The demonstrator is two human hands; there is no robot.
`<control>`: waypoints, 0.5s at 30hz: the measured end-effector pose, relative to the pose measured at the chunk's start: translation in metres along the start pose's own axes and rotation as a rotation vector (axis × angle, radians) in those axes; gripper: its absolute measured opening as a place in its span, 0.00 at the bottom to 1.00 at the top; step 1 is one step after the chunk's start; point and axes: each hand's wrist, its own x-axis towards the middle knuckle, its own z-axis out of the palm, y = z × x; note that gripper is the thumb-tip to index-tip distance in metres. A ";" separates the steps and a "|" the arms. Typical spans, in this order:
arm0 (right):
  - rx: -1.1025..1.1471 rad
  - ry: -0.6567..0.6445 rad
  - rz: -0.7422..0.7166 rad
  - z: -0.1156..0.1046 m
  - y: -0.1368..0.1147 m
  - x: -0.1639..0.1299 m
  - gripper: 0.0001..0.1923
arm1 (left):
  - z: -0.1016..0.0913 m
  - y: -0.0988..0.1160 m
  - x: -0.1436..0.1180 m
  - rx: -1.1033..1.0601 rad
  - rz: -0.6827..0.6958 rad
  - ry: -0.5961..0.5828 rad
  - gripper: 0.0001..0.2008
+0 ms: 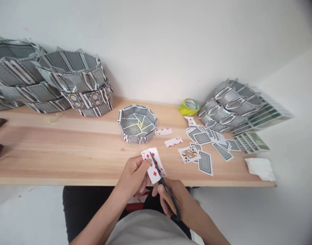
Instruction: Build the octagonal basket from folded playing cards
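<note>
My left hand (135, 173) pinches a seven of diamonds playing card (154, 174) by its left side, near the table's front edge. In my right hand (172, 194) is a pair of black-handled scissors (168, 194), fingers closed around the handles. The blades lie along the card lengthwise, and a cut runs through much of it. Just beyond the card sits a low round basket of folded cards (137, 139), with yellow tape showing on its bottom. Two cut card strips, a nearer one (173, 141) and a farther one (163, 131), lie right of the basket.
Loose cards (203, 137), mostly face down, spread across the right of the wooden table (69, 149), with a queen (189, 153) face up. Behind them are a roll of yellow tape (189, 107) and a tall card basket (229, 105). More tall baskets (84, 80) stand at left; a white tissue (260, 168) lies right.
</note>
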 end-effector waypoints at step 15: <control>-0.117 -0.103 -0.176 -0.019 0.005 -0.011 0.24 | -0.002 -0.002 0.005 -0.233 -0.108 -0.085 0.18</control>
